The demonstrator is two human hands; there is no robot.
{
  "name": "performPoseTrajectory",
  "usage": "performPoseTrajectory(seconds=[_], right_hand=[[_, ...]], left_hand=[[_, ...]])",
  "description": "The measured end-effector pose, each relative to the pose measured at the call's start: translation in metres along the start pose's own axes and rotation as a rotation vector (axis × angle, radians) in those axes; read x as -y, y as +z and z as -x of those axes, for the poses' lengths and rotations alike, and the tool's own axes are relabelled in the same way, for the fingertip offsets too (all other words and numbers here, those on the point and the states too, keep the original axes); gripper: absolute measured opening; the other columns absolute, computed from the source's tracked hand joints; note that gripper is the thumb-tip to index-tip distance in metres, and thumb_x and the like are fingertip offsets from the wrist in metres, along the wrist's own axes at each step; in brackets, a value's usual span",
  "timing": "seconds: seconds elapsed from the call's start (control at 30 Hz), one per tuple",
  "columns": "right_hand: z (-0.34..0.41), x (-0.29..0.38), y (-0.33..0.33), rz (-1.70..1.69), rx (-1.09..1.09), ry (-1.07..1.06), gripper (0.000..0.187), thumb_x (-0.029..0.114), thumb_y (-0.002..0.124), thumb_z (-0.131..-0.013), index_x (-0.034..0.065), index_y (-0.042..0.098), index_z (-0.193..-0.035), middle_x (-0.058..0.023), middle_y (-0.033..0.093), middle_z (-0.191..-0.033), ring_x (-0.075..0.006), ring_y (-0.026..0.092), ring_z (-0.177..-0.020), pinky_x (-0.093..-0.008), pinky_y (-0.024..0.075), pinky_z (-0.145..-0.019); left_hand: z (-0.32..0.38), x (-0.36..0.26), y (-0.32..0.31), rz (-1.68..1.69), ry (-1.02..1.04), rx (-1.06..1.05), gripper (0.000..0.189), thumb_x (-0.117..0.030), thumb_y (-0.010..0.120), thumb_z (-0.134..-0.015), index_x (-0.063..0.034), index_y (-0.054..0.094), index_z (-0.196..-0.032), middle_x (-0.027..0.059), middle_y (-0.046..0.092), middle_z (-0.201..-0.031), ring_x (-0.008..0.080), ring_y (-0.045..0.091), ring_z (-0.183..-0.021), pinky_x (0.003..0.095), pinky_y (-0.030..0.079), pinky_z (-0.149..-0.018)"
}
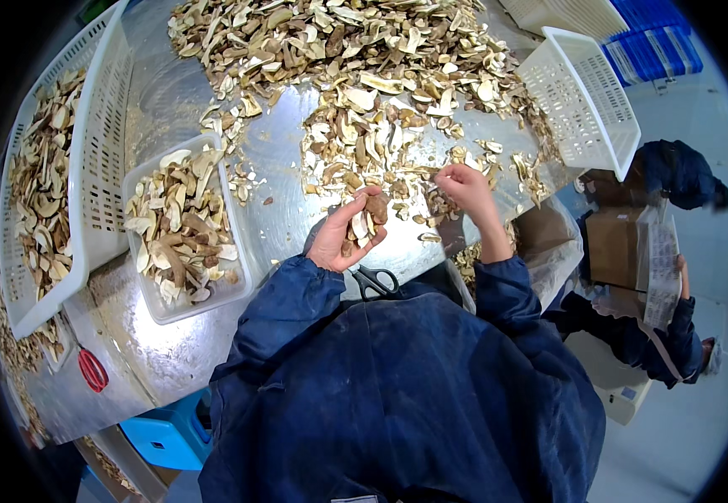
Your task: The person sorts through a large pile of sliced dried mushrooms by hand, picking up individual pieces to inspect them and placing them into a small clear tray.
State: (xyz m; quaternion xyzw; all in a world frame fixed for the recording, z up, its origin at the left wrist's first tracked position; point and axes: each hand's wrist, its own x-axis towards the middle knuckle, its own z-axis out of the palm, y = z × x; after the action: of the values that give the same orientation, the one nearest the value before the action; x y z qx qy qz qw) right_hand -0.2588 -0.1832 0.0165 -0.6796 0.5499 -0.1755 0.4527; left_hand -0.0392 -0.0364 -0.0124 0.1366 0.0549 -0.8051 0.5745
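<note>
My left hand [342, 236], palm up, holds several dried mushroom slices [359, 227], a brown piece among them under the thumb. To its right, my right hand [466, 192] is over loose slices on the metal table [269, 151], thumb and fingers drawn together. Whether a slice is pinched there is hidden. Between and beyond both hands lies a scattered patch of sliced dried mushrooms [364, 135]. Black-handled scissors [375, 283] rest at the table edge below my left hand, their blades hidden.
A clear plastic tub [244, 276] of slices stands left, beside a white perforated basket [103, 151]. A large mushroom heap [339, 44] spans the back. Another white basket [590, 107] is at right. Red-handled scissors [92, 371] lie lower left. Two people [678, 173] are at right near a cardboard box [614, 246].
</note>
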Motion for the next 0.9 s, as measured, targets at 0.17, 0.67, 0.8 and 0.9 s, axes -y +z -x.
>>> performPoseTrajectory(seconds=[0.17, 0.67, 0.8, 0.9], right_hand=[[0.0, 0.029, 0.026, 0.579, -0.169, -0.302, 0.023, 0.02, 0.064, -0.075, 0.0021, 0.064, -0.088, -0.0169, 0.061, -0.068, -0.0292, 0.061, -0.062, -0.0364, 0.0469, -0.057], [-0.017, 0.03, 0.042, 0.404, -0.218, -0.348, 0.016, 0.018, 0.057, -0.081, 0.0035, 0.061, -0.087, -0.0152, 0.059, -0.06, -0.0292, 0.058, -0.053, -0.0354, 0.0444, -0.048], [-0.017, 0.022, 0.001, -0.698, -0.017, 0.155, 0.014, 0.021, 0.056, -0.084, 0.007, 0.057, -0.08, 0.0036, 0.042, -0.053, -0.0065, 0.035, -0.041, -0.0194, 0.023, -0.036], [-0.008, 0.021, -0.013, -1.278, 0.191, 0.06, 0.01, 0.015, 0.06, -0.081, 0.0063, 0.056, -0.08, 0.0001, 0.046, -0.057, -0.0066, 0.04, -0.044, -0.0196, 0.0237, -0.035]], left_hand=[[0.001, 0.0, 0.001, 0.007, -0.001, -0.006, 0.029, -0.024, 0.047, -0.094, -0.0101, 0.048, -0.119, 0.005, 0.059, -0.095, 0.0174, 0.058, -0.084, 0.03, 0.051, -0.068], [0.0, -0.003, 0.002, -0.004, 0.003, 0.012, 0.028, -0.025, 0.047, -0.094, -0.0096, 0.05, -0.117, 0.0042, 0.059, -0.092, 0.0163, 0.058, -0.083, 0.029, 0.051, -0.067], [0.001, -0.001, -0.003, -0.006, 0.016, 0.015, 0.028, -0.026, 0.047, -0.094, -0.0094, 0.05, -0.116, 0.004, 0.059, -0.093, 0.0162, 0.058, -0.083, 0.0286, 0.051, -0.067], [-0.001, -0.001, -0.002, -0.005, 0.013, 0.016, 0.028, -0.026, 0.046, -0.094, -0.0094, 0.05, -0.116, 0.004, 0.059, -0.093, 0.0162, 0.057, -0.082, 0.0286, 0.051, -0.067]])
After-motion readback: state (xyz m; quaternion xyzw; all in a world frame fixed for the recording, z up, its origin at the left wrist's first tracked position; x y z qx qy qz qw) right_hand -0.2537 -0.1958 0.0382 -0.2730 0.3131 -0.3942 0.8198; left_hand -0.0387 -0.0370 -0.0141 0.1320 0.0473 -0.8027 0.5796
